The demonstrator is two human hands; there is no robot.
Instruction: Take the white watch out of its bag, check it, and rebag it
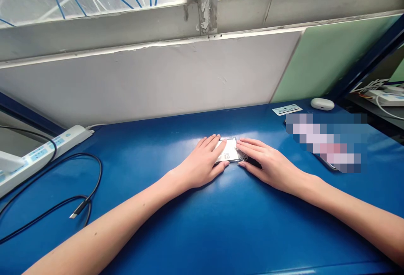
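Note:
A small clear plastic packet [229,150] with a white printed label lies flat on the blue table [202,233], near the middle. My left hand [202,163] rests on the packet's left side, fingers stretched out flat over it and thumb at its lower edge. My right hand [268,163] lies flat against the packet's right end, fingers extended and together, fingertips touching its edge. Neither hand grips or lifts it.
A white power strip [41,153] lies at the left edge with a black cable [78,207] looping across the table to a loose plug. At the back right sit a white oval case [322,104], a small label card [287,109] and a blurred flat object [328,146].

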